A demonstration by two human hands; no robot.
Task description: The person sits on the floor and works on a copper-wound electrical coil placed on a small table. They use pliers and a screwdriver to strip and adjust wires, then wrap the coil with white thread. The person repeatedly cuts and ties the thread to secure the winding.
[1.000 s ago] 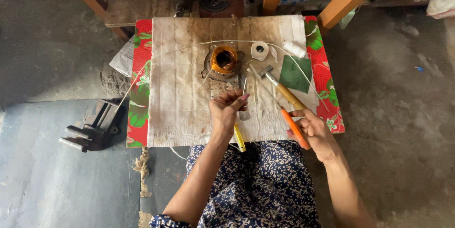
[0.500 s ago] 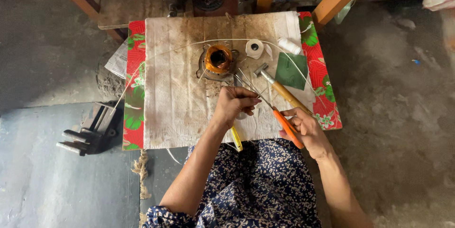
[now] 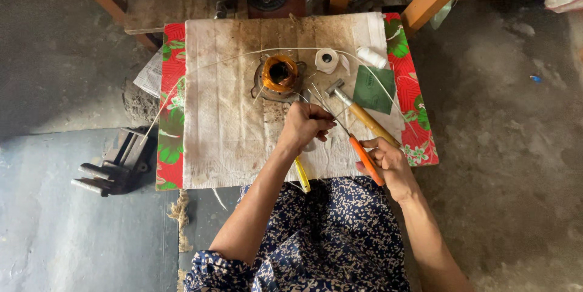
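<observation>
A round metal motor stator with an orange copper coil (image 3: 278, 75) sits on a stained white cloth (image 3: 231, 116) over a low table. My left hand (image 3: 305, 124) is closed on thin wire ends just below and right of the coil. My right hand (image 3: 387, 161) grips orange-handled scissors (image 3: 363, 155), whose blades point up-left toward my left hand. A yellow-handled tool (image 3: 302, 174) lies beneath my left wrist at the table's front edge. A hammer with a wooden handle (image 3: 359, 114) lies between my two hands.
A roll of white tape (image 3: 327, 60), a white spool (image 3: 371, 57) and a green sheet (image 3: 373, 88) lie at the right. A long thin white wire (image 3: 231, 58) arcs across the cloth. A red floral mat (image 3: 172, 116) shows underneath. A metal vise (image 3: 115, 161) sits on the floor at left.
My left hand has stayed on the wires by the coil. My right hand has kept the scissors angled toward it. The view has shifted slightly.
</observation>
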